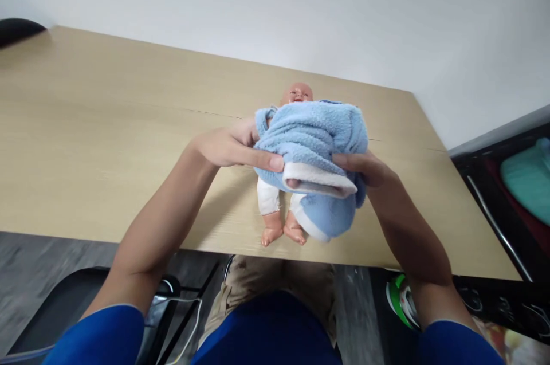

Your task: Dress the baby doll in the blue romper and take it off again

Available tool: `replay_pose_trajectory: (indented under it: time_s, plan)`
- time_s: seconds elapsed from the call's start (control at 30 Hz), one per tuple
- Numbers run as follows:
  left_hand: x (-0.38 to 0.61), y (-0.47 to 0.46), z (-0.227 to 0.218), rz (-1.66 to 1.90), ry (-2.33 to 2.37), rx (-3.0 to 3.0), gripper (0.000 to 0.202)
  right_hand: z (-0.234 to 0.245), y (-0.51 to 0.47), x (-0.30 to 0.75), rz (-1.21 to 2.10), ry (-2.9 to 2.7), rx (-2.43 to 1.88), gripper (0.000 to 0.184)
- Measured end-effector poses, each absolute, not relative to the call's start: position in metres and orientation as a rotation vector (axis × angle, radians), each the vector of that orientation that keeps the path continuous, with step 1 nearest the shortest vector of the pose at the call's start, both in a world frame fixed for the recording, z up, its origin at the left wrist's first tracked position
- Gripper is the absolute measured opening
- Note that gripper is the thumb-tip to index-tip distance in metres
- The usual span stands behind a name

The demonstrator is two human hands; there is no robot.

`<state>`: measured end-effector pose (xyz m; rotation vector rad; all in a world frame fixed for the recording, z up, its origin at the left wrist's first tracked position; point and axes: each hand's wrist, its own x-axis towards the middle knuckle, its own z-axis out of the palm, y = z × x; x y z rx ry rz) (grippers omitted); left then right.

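A baby doll lies on its back on the light wooden table, head away from me and bare feet toward the near edge. A light blue fleece garment with a white lining is bunched over its body. My left hand grips the garment's left side, thumb on top. On the right side, my right hand is closed on the garment's white-lined hem.
A dark chair stands below the table at the left. At the right is a dark rack holding a teal cloth. A green and white object lies on the floor near my right arm. A white wall runs behind the table.
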<state>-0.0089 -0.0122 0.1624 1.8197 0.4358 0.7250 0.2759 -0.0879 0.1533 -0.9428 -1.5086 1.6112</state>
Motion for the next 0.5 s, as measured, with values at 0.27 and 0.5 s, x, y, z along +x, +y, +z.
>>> replay_pose_trajectory:
  time_s: [0.27, 0.5]
  plan:
    - [0.012, -0.073, 0.134, 0.83, 0.595, 1.594, 0.049, 0.155, -0.107, 0.284, 1.467, -1.775, -0.978, 0.078]
    - [0.013, -0.15, 0.093, 0.911, 0.856, 1.54, 0.068, 0.136, -0.14, 0.279, 1.146, -1.813, -1.121, 0.046]
